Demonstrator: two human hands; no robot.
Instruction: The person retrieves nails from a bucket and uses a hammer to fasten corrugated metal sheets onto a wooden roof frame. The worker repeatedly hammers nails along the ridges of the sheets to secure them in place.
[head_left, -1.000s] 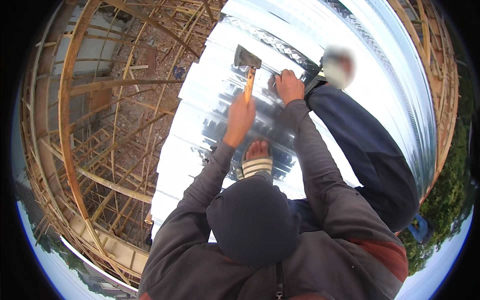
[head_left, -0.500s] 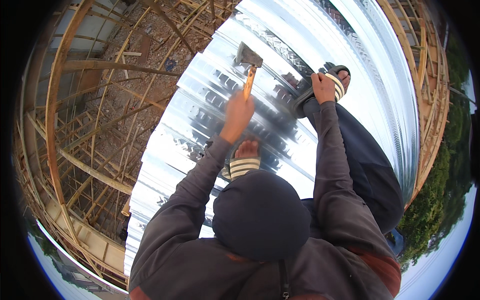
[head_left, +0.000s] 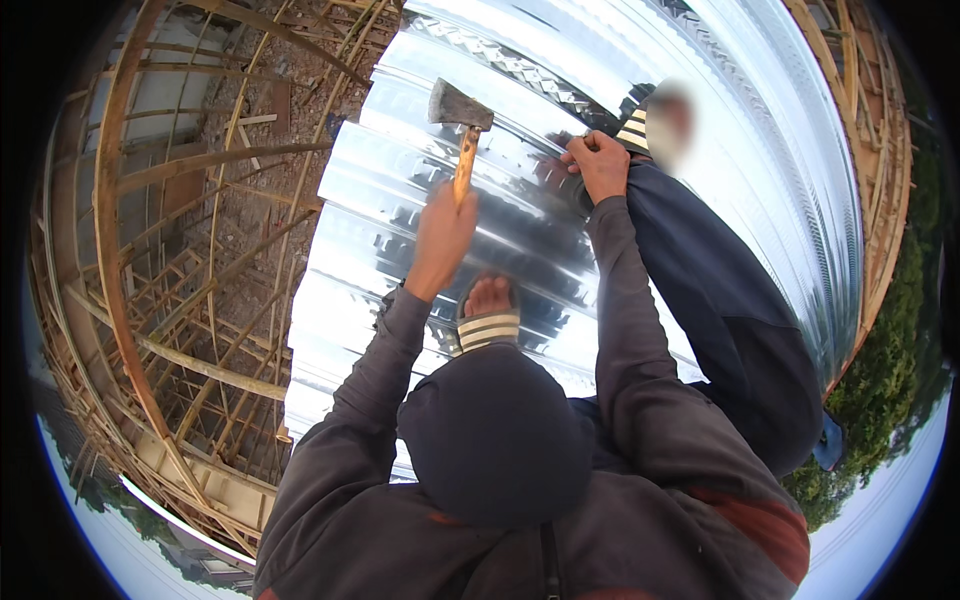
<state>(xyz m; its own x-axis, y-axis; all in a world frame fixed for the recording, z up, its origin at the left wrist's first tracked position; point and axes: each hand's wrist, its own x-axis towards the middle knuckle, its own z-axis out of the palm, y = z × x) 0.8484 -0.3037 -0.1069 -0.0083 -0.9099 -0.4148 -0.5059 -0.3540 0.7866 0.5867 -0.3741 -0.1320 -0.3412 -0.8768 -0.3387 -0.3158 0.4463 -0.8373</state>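
My left hand (head_left: 443, 238) is wrapped round the wooden handle of a hatchet (head_left: 466, 160), its grey metal head raised over shiny corrugated metal sheeting (head_left: 345, 235). To the right, my right hand (head_left: 603, 168) is closed in a pinch low over the sheeting, beside my right foot's striped sandal (head_left: 632, 132). Whatever those fingertips hold, if anything, is too small to make out. My left foot, in a matching striped sandal (head_left: 488, 328), rests on the sheeting below the hatchet. My right leg (head_left: 715, 290) is bent, in dark trousers, alongside my right forearm.
The sheeting's stepped edge runs down the left side. Beyond it, a frame of wooden poles (head_left: 110, 240) stands over rubble-strewn ground (head_left: 290, 95) far below. Wooden boards (head_left: 885, 200) border the sheeting on the right, with green trees (head_left: 880, 410) past them.
My right hand has shifted left, away from the sandal, with its fingers pinched over the sheeting. My left hand still grips the hatchet, now farther left in the picture. The whole view has shifted slightly.
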